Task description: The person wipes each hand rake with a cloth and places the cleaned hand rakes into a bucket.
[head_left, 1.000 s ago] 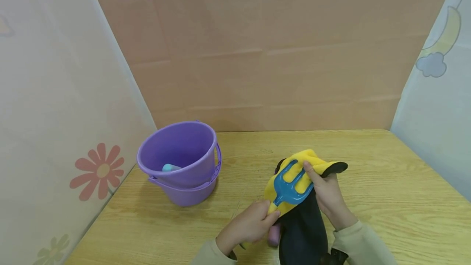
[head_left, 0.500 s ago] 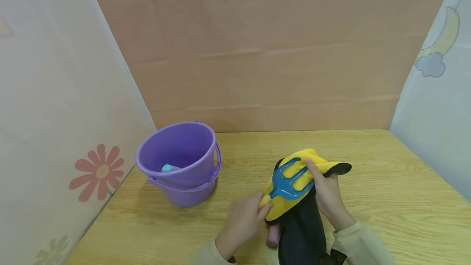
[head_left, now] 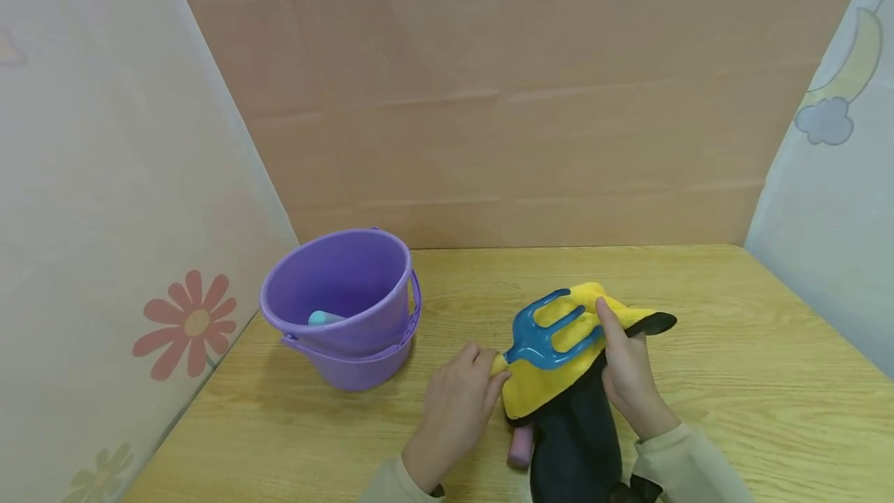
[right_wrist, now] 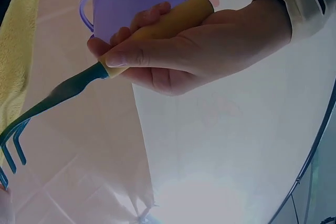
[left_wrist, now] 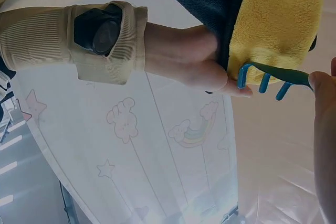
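Note:
A small garden fork (head_left: 538, 348) with blue tines and a yellow handle is held by my left hand (head_left: 454, 410). In the right wrist view the fingers and thumb wrap that yellow handle (right_wrist: 176, 22). My right hand (head_left: 630, 379) grips a yellow and black fleecy cloth (head_left: 531, 398), thumb on top near the tines. The blue tines lie over the yellow side of the cloth, close to the right thumb. Its dark side (head_left: 576, 441) hangs toward the front edge. A purple cylindrical piece (head_left: 520, 447) pokes out from beneath the cloth; the rest of it is hidden.
On the left of the wooden table (head_left: 754, 379) stands a purple bucket (head_left: 335, 332), seemingly set in another one below. A light blue piece (head_left: 324, 317) shows inside it. Brown sheeting (head_left: 503, 99) rises behind, with printed white panels (head_left: 77, 177) at the sides.
The garden fork has slid left and slightly up across the cloth as my left hand drew back left. My right hand and the cloth's tip have shifted slightly right.

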Demonstrator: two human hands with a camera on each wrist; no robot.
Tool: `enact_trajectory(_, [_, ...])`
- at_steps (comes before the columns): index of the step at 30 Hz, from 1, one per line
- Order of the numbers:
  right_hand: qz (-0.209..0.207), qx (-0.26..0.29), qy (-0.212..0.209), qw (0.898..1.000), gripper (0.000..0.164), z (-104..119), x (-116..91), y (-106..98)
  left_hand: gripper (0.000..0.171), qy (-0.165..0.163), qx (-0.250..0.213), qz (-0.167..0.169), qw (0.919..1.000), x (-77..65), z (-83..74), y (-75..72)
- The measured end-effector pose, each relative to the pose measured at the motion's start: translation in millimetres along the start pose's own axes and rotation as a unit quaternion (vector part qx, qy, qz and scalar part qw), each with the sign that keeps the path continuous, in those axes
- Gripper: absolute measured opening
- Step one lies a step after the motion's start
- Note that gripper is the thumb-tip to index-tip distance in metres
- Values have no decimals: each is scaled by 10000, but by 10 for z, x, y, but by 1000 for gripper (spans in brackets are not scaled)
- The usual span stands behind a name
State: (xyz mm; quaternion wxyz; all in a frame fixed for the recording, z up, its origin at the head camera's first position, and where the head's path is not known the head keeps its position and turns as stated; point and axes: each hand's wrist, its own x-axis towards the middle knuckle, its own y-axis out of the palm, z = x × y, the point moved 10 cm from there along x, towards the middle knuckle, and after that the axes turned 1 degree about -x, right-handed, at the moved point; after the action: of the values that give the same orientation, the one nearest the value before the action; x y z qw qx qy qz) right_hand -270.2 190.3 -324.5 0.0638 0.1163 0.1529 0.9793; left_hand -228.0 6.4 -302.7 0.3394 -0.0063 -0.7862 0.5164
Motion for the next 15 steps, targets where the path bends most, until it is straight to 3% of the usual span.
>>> enact_trajectory(4, [-30, 9, 210, 9998, 25, -48, 8, 1, 21, -109, 23, -17, 9999, 7, 48, -46])
enact_trajectory(8, [-9, -34, 279, 9996, 25, -72, 13, 4, 23, 12, 218, -520, 9984, 23, 103, -194])
enact_trajectory(12, [41, -110, 372, 9992, 26, -103, 18, 11, 37, 229, 764, -1155, 9901, 28, 165, -384])
enact_trajectory(15, [37, -153, 554, 9983, 26, -146, 19, 9, 40, 224, 1148, -1322, 9843, 51, 236, -491])
